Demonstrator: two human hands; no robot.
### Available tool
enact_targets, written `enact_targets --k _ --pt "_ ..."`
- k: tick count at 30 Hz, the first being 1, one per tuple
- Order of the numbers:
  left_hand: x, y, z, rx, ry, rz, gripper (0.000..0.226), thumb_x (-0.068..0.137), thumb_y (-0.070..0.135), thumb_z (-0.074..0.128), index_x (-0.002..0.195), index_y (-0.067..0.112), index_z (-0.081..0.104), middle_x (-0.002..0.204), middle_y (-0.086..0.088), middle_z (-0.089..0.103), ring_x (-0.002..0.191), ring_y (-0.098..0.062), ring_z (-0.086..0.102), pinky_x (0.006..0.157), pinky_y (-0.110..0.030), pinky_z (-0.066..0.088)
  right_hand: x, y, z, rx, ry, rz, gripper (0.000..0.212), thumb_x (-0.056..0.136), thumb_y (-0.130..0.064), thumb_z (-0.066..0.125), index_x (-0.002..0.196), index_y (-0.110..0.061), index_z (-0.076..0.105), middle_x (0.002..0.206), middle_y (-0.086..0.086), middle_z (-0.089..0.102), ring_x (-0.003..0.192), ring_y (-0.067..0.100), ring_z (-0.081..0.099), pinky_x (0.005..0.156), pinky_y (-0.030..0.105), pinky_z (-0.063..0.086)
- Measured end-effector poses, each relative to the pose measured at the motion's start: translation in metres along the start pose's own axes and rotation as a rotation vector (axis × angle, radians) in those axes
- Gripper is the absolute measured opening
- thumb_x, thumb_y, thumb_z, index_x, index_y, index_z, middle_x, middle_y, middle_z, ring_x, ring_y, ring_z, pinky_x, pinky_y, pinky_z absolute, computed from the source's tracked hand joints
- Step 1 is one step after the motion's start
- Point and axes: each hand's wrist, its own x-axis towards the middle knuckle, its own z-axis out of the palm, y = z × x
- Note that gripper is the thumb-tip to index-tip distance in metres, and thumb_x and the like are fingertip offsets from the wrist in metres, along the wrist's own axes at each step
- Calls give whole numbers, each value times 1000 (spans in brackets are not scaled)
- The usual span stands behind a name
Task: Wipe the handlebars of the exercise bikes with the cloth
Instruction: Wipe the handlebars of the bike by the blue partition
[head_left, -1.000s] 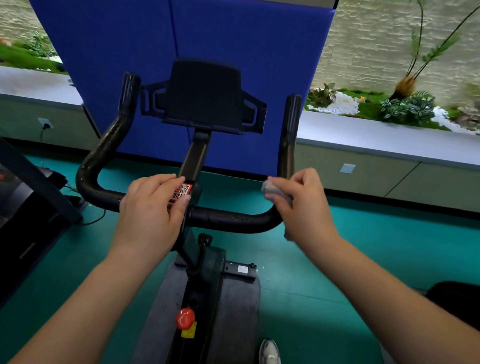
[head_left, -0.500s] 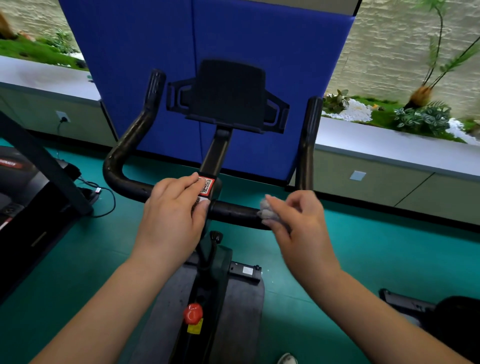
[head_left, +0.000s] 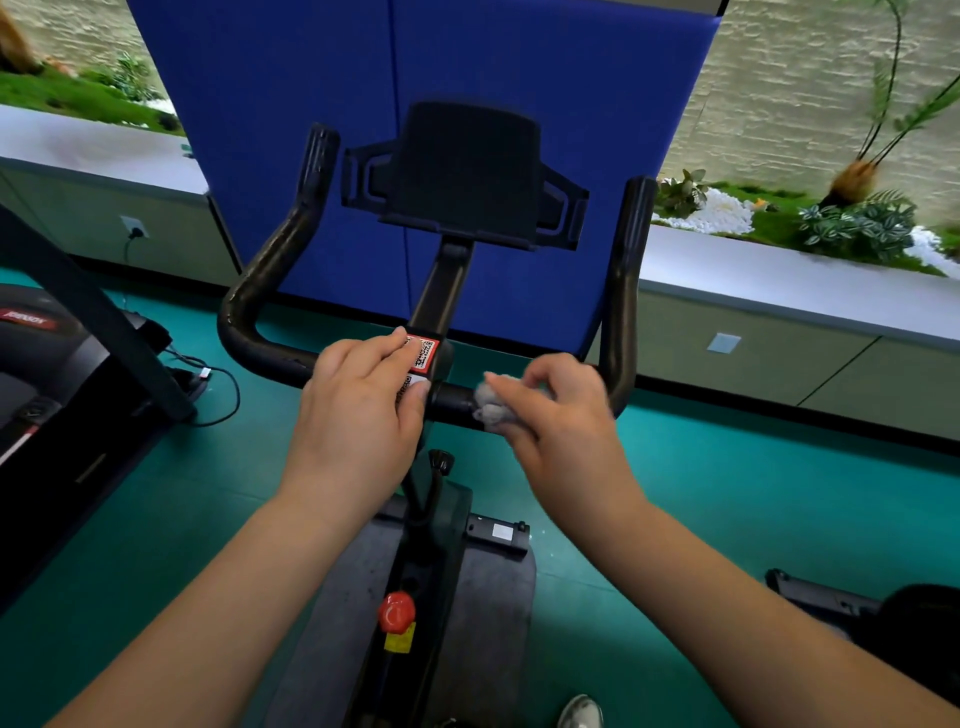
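A black U-shaped handlebar (head_left: 260, 291) of an exercise bike stands in front of me, with a black tablet holder (head_left: 467, 171) above its middle. My left hand (head_left: 358, 415) rests on the crossbar just left of the stem, fingers lying over a red and white label (head_left: 425, 354). My right hand (head_left: 561, 421) grips a small grey cloth (head_left: 491, 402) and presses it onto the crossbar right of the stem. The right upright of the bar (head_left: 626, 291) rises behind that hand.
A blue padded partition (head_left: 322, 130) stands right behind the bike. A treadmill (head_left: 47, 374) with a cable sits at the left. A red knob (head_left: 396, 612) is on the bike frame below. Another black machine part (head_left: 883, 618) lies at the lower right on the green floor.
My right hand with the cloth has slid left along the crossbar, from the right bend toward the stem. The left hand has stayed on the bar by the label.
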Motion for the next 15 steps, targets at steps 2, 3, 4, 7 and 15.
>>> enact_targets --k 2,3,4,7,15 --pt "0 0 -1 11 -8 -10 42 92 29 48 128 11 58 130 -2 57 114 -24 43 96 -47 43 13 -14 9 0 -67 -35 37 77 -15 75 114 -14 69 94 8 54 85 26 49 71 38 46" --pt "0 0 -1 10 -13 -15 41 93 28 50 129 12 58 131 -2 57 115 -24 43 96 -48 43 17 -18 10 4 -89 -43 39 76 -15 76 115 -14 69 94 7 54 85 25 49 71 38 48" --pt "0 0 -2 9 -16 -12 41 92 28 50 129 12 58 131 -1 56 115 -24 43 96 -48 43 18 -18 9 7 -103 -45 40 76 -15 77 115 -13 69 93 6 54 85 25 50 71 39 48" --pt "-2 -1 -6 -5 -34 5 44 91 31 48 132 15 56 136 3 54 117 -20 42 97 -43 42 8 -3 -2 -10 -67 -22 36 77 -11 75 113 -11 70 93 7 56 85 25 51 72 38 48" --pt "-5 -4 -6 -55 -79 -44 45 93 24 51 138 19 49 145 7 43 127 -17 35 106 -44 37 17 -26 15 -28 -36 -21 24 77 -9 75 101 -8 71 88 6 56 80 25 50 65 36 47"
